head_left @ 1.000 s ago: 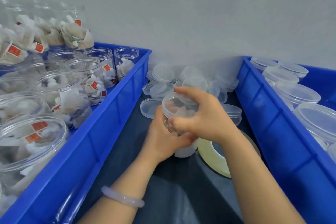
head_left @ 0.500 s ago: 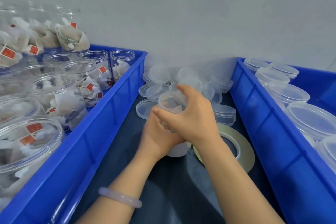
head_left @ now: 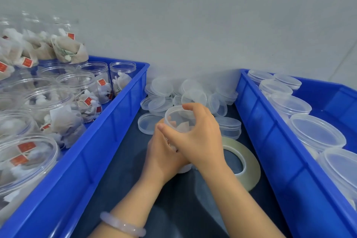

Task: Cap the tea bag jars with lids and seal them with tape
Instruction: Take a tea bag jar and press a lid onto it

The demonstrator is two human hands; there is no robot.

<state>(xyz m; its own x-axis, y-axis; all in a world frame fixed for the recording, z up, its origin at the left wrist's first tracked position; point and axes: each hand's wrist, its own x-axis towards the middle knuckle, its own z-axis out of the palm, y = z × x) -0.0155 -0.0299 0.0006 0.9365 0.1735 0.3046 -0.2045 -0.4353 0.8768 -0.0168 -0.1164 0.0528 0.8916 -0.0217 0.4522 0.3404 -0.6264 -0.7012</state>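
A clear jar with tea bags stands on the dark mat between two blue bins, a clear lid (head_left: pixel 176 117) on its top. My left hand (head_left: pixel 162 154) grips the jar's body from the left, mostly hiding it. My right hand (head_left: pixel 199 137) curls over the lid from the right, fingers and thumb round its rim. A roll of clear tape (head_left: pixel 244 162) lies flat just right of my hands. A pile of loose clear lids (head_left: pixel 185 92) lies behind the jar against the wall.
The left blue bin (head_left: pixel 108 131) holds several open jars of tea bags (head_left: pixel 56 114). The right blue bin (head_left: pixel 274 141) holds several capped jars (head_left: pixel 316 133). A grey wall closes off the back. One loose lid (head_left: pixel 147 123) lies left of the held jar.
My hands stay on the jar and lid; the right hand has turned on the lid, its thumb swinging toward me. The view has shifted slightly.
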